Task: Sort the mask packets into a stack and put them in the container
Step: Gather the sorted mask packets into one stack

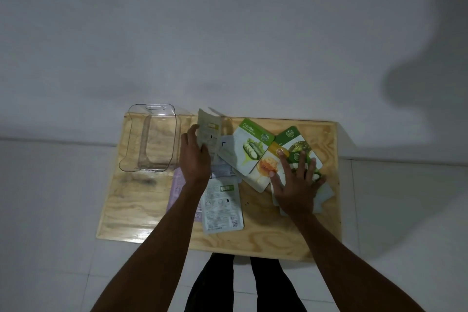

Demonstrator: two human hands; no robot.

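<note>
Left of frame centre, the left hand is holding one pale, rectangular foil mask packet upright, its long axis running up the frame, just right of the clear, empty plastic container. Right of centre, the right hand is resting flat with fingers spread on the fanned green-and-white packets lying on the pale plywood surface. The left hand is judged nearer the container.

green-banded cucumber packet, clear container, pale wood table
</note>
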